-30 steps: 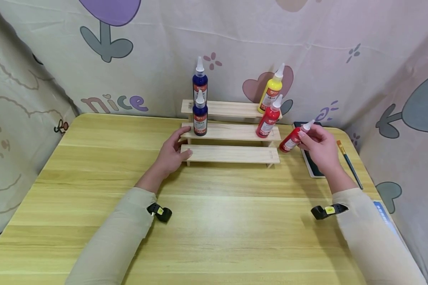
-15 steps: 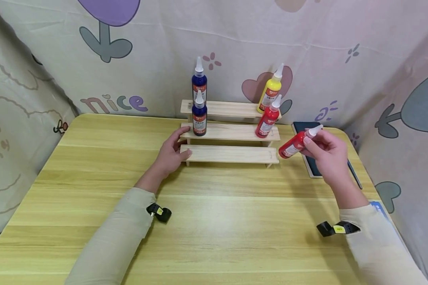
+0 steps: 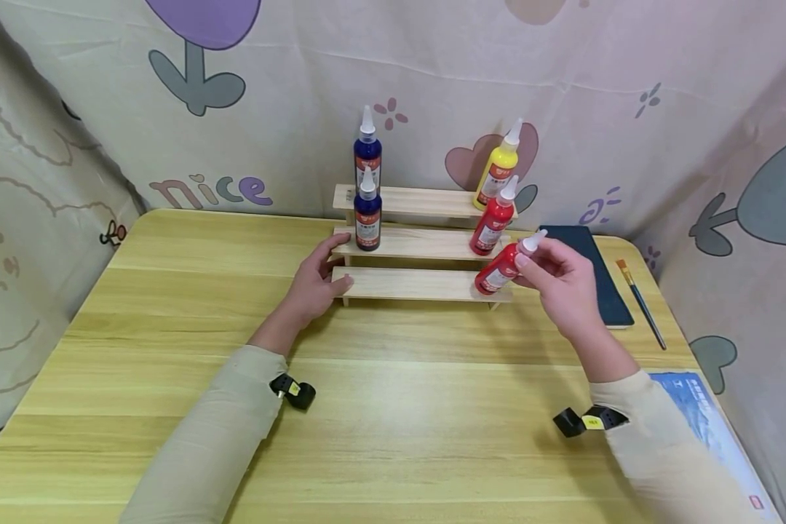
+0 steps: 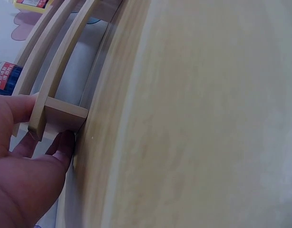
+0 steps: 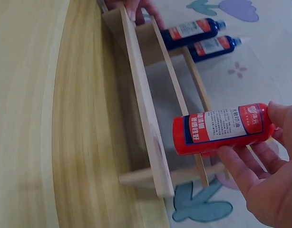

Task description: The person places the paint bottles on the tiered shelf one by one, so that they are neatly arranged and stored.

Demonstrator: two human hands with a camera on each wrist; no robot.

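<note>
A three-step wooden rack [image 3: 419,282] stands at the back of the table. My left hand [image 3: 314,280] grips its left end, the thumb on the lowest step and the fingers behind. In my right hand [image 3: 566,287], a red squeeze bottle [image 5: 222,128] with a white nozzle is pinched near its neck. It leans to the right, its base close over the right end of the lowest step. On the middle step stand a dark blue bottle [image 3: 367,224] at left and another red bottle [image 3: 490,227] at right. The top step holds a second blue bottle [image 3: 367,149] and a yellow bottle [image 3: 499,169].
Right of the rack lies a dark notebook [image 3: 589,273], with a paintbrush [image 3: 642,302] beside it. A blue-and-white packet [image 3: 701,415] lies at the table's right edge, partly under the right sleeve. A printed curtain [image 3: 301,109] hangs behind the table.
My right hand first drew back toward the right and front, then carried the red bottle left over the lowest step's right end. The left hand stays on the rack.
</note>
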